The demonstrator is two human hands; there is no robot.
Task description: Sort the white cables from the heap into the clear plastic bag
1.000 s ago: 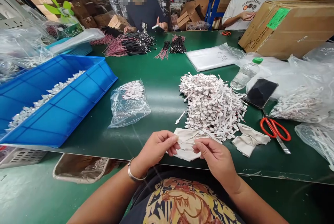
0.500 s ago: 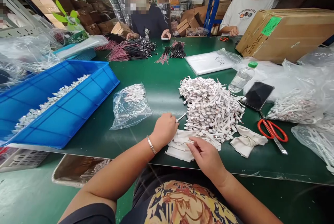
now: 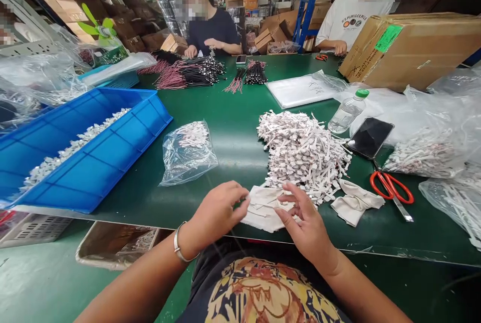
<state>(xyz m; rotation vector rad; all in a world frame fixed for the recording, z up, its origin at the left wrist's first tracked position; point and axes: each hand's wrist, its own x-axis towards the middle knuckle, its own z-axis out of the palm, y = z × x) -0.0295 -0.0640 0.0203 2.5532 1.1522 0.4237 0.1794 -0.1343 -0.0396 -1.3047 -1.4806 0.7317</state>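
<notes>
Right of centre in the frame, slim white connector leads (image 3: 300, 155) with blocky ends lie in a tangled heap. Below, the right hand (image 3: 308, 225) spreads thumb and forefinger wide; the left hand (image 3: 220, 207) curves, half parted; between them lies a creased off-white cloth (image 3: 267, 220).

Shows left hand (image 3: 225, 207) at the left side of the cloth (image 3: 266, 221), fingers bent, and right hand (image 3: 308, 222) at the right side, thumb and index finger apart. Leaves any grip unclear. Includes, just beyond the cloth, a heap of white connectors (image 3: 304, 155); to the right of the heap, a bottle (image 3: 346, 113), a phone (image 3: 371, 137) and scissors (image 3: 392, 190). Includes, farther left, a clear bag (image 3: 188, 166) and a blue bin (image 3: 128, 148), with white pieces (image 3: 75, 147) in each. Shows, across the table (image 3: 240, 107), a person in a dark top (image 3: 216, 27) and one in a white top (image 3: 343, 22).
</notes>
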